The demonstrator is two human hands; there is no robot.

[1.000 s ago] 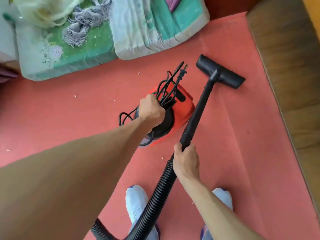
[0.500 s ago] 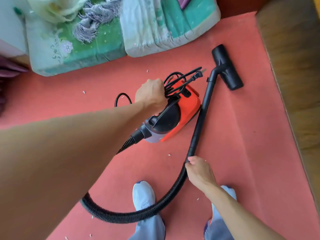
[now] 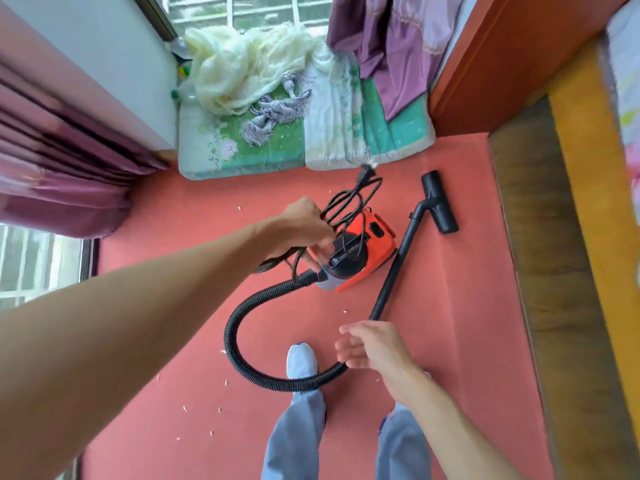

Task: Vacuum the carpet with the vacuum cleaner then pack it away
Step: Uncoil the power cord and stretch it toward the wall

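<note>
The left arm reaches far forward, and the left hand (image 3: pixel 304 226) curls round the bundled power cord (image 3: pixel 353 199), held just above the red vacuum cleaner (image 3: pixel 370 251), which sits on the red carpet (image 3: pixel 467 306). The right hand (image 3: pixel 375 344) hovers with fingers loosely spread, gripping nothing, over where the hose (image 3: pixel 239 320) meets the wand (image 3: pixel 398 265). Blur leaves it unclear whether the hand touches them.

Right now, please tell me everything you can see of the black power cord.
The black power cord is thin, rubbery-looking, gathered in loose loops. The left hand grips the bundle beside the red vacuum body; some loops drape over its black top. The plug sticks out at the far end.
</note>
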